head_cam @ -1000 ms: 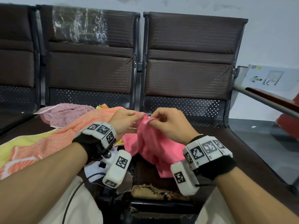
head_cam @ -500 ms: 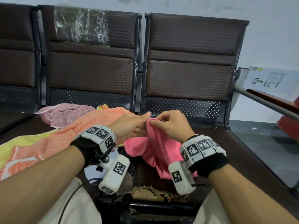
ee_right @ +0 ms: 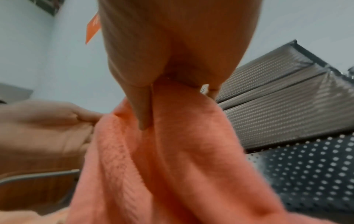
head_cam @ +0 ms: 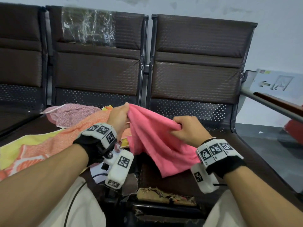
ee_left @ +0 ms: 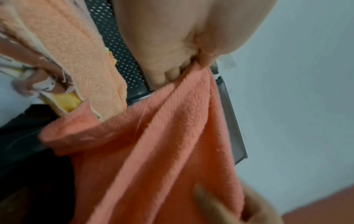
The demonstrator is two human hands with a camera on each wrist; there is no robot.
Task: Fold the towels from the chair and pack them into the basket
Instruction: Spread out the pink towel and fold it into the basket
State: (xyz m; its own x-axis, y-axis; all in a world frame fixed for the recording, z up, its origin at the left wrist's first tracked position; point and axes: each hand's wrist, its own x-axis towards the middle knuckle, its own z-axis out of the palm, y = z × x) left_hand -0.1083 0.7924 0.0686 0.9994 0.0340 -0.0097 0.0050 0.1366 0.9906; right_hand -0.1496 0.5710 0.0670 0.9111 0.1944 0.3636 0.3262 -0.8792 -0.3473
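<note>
A pink towel point(head_cam: 154, 138) hangs between my two hands above the brown chair seat point(head_cam: 255, 163). My left hand point(head_cam: 120, 116) pinches its upper left edge, seen close in the left wrist view where the left hand point(ee_left: 191, 66) grips the pink towel point(ee_left: 162, 144). My right hand point(head_cam: 183, 128) grips the bunched top edge further right; the right wrist view shows the right hand point(ee_right: 172, 78) closed on the pink towel point(ee_right: 162, 159). An orange and yellow towel point(head_cam: 45, 141) and a speckled pink towel point(head_cam: 72, 113) lie on the left seat. No basket is in view.
A row of dark brown chairs with backrests point(head_cam: 196, 63) faces me. A plastic sheet point(head_cam: 88, 27) covers part of the middle backrest. Torn padding point(head_cam: 164, 194) shows at the seat's front edge. A metal armrest point(head_cam: 270, 104) runs along the right.
My hands have moved apart and upward, spreading the pink towel's top edge between them. The towel has lifted and opened out from a bunched heap.
</note>
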